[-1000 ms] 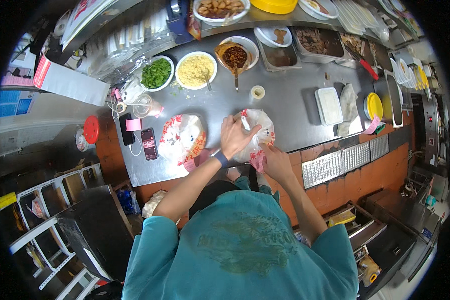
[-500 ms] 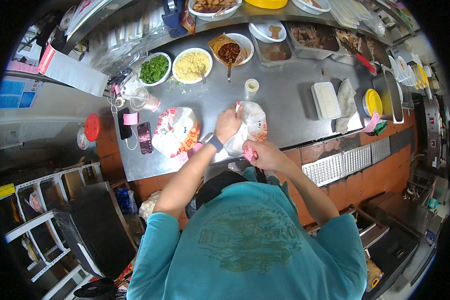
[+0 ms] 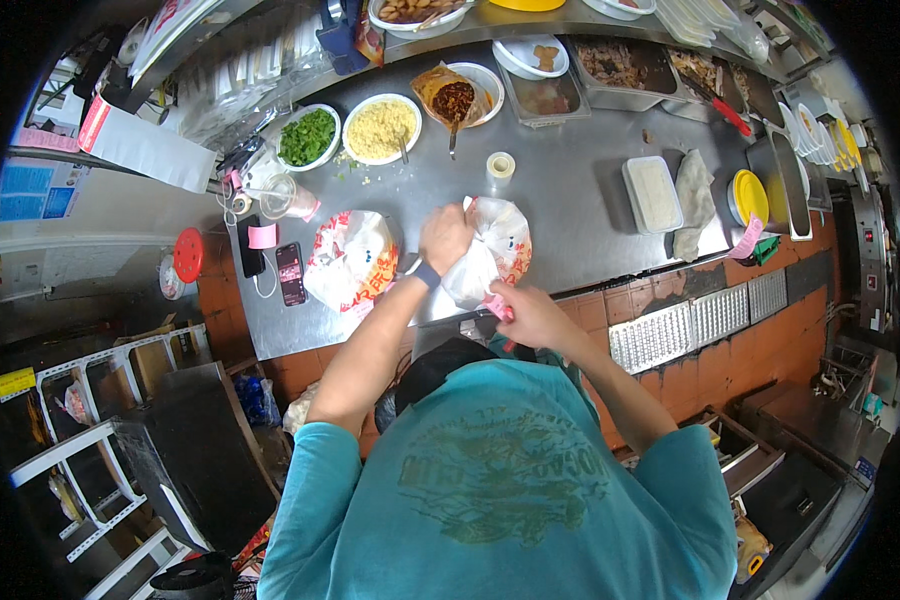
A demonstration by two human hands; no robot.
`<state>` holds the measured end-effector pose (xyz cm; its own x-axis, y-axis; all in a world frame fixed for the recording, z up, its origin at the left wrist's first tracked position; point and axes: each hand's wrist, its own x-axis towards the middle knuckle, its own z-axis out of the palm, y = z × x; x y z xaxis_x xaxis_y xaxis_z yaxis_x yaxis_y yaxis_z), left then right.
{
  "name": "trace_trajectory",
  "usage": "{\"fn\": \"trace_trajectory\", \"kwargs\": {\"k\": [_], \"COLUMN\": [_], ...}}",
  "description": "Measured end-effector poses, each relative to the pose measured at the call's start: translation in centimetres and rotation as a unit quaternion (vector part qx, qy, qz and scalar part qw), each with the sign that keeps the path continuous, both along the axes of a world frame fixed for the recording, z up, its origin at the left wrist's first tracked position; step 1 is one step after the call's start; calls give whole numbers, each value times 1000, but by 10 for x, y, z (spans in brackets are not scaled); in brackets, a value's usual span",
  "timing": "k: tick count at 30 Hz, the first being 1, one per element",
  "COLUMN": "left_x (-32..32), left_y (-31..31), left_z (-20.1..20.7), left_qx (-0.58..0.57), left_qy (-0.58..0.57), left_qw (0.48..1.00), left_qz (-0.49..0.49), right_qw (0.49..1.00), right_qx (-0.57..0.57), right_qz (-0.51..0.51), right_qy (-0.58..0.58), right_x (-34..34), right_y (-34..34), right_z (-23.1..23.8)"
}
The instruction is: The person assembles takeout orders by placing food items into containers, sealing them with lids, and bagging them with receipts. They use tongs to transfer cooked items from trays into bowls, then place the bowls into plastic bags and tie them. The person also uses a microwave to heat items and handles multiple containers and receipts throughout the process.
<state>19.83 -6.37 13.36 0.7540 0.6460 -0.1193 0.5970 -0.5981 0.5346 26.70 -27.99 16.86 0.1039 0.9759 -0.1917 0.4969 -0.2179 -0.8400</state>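
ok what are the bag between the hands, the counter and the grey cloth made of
The bag looks like thin, slightly glossy plastic film, judging by its fine creases. The counter seems metal, likely stainless steel, given its grey sheen. The cloth appears matte, rumpled fabric; fibre unclear.

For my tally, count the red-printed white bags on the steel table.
2: one bag right of the lit phone, another bag held by the left hand and right hand. None there seems hidden.

a steel counter stands over an orange tiled floor, with a white rack and pale wall at left.
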Motion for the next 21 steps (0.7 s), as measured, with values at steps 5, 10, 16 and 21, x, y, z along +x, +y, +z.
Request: {"fn": "trace_trajectory", "kwargs": {"k": [5,10,16,21], "left_x": [1,-1,-18,-51], "left_y": [17,8,-19,-13], "left_z": [5,24,48,38], "left_qx": [127,68,-87,-252], "left_qy": [64,-25,-246,-213], "left_qw": [985,997,949,943], "left_qz": [-102,-23,-176,28], "right_qw": [992,985,969,975], "right_qx": [-57,-170,47,48], "right_qz": [23,-17,-89,-73], "right_qy": [-107,10,226,206], "right_x": [34,49,49,65], "right_y": [-41,-39,15,54], "right_z": [4,24,44,50]}}
